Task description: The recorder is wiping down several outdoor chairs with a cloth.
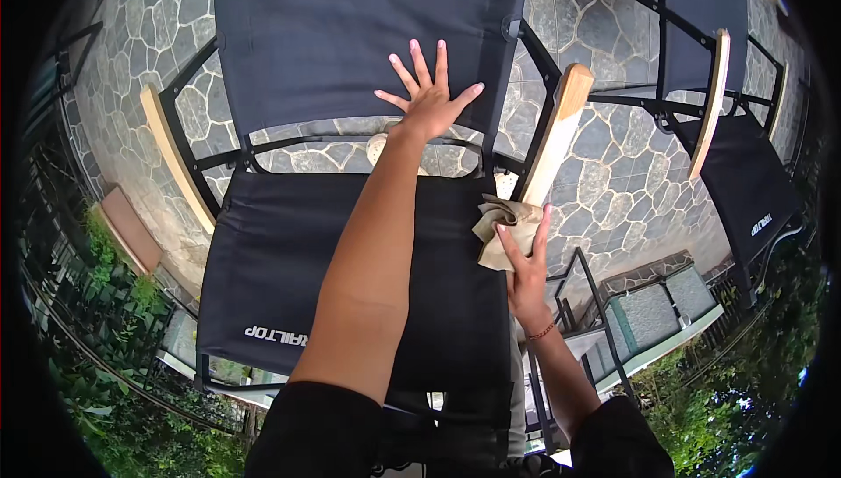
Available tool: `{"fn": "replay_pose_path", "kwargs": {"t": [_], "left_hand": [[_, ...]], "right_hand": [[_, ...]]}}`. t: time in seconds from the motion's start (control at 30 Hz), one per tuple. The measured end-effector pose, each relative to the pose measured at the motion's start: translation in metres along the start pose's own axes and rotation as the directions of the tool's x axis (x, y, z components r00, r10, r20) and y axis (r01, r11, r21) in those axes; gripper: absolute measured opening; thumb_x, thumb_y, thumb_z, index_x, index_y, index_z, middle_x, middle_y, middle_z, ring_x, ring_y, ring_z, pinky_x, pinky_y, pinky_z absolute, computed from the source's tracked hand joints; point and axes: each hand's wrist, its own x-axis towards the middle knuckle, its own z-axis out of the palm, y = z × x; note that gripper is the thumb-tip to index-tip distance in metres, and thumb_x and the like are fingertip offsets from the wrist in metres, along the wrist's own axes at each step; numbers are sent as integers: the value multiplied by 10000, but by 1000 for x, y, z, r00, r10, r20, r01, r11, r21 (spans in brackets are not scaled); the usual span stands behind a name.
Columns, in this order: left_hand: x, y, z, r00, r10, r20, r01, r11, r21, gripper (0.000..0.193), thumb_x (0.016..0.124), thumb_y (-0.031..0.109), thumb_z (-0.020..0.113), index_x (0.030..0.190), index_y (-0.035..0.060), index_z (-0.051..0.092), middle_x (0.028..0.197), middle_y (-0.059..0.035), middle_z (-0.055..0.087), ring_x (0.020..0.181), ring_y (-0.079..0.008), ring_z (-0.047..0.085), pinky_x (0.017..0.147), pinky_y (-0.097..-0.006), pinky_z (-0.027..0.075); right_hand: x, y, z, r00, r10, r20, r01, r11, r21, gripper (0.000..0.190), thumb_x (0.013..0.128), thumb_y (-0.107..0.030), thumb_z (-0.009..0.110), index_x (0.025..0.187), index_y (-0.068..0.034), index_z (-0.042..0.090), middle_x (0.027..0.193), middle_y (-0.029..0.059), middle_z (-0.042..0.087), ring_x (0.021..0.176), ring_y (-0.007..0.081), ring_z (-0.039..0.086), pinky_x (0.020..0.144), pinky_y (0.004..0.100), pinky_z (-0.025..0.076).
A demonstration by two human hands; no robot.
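Before me stands a folding camp chair with two black fabric panels and a black metal frame. My left hand (427, 100) lies palm down on the far fabric panel (328, 38), fingers spread, holding nothing. That forearm crosses over the near fabric panel (269, 261), which bears white lettering. At the right side, my right hand (527, 274) grips a crumpled beige cloth (496, 235). The cloth lies against the near end of the light wooden right armrest (558, 130) and hides that end. Opposite is the left wooden armrest (176, 159).
A second black folding chair (736, 169) with wooden armrests stands to the right. Below is stone-patterned paving (611, 156). A black metal frame (594, 307) stands near my right forearm. Green plants (98, 346) line the lower left, near a brown slab (130, 228).
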Motion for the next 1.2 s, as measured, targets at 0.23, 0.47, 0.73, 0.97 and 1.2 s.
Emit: {"fn": "replay_pose_path", "kwargs": {"t": [0.23,0.47,0.73,0.97,1.2], "left_hand": [[1,-8,-3,999,44,12,-44,998,-51,1072,875,784,488,1617,286,-105,1631,-115,-328,1440,-451,-368,981,-838,-161],[-6,-11,-14,997,38,64,-35,999,-36,1034,875,758,511,1609,359,-98,1647,-59,-307,1476,-411,-323,1010,-835,-136],[-27,-5,-33,1000,0,12,0,1000,5,920,919,569,619,1600,447,13,1678,107,-193,1546,-246,-194,1086,-819,-44],[-55,-14,-67,996,11,85,-6,999,-51,712,952,432,622,1580,293,317,1702,28,66,1565,-208,62,1165,-713,188],[-179,-23,-132,937,-163,-310,35,924,-381,550,978,351,604,1416,24,535,1438,-196,548,1421,-353,419,1173,-431,325]], "right_hand": [[19,-15,-14,999,35,31,-34,998,-50,656,776,120,435,1348,-107,660,1623,340,112,1474,465,303,1188,455,276],[100,-39,-54,875,-248,-417,79,921,-381,646,797,72,432,1393,-97,616,1626,249,207,1455,422,349,1194,434,261],[177,-25,-33,819,-473,-325,285,827,-485,543,814,26,455,1313,-71,647,1614,262,218,1470,429,301,1204,458,242],[175,-25,-31,841,-477,-254,295,799,-523,494,785,11,496,1247,-59,654,1598,301,215,1472,477,254,1194,523,219],[173,-16,-40,831,-506,-233,339,792,-508,459,783,-20,539,1223,-62,661,1594,286,231,1451,480,276,1181,534,234]]}}
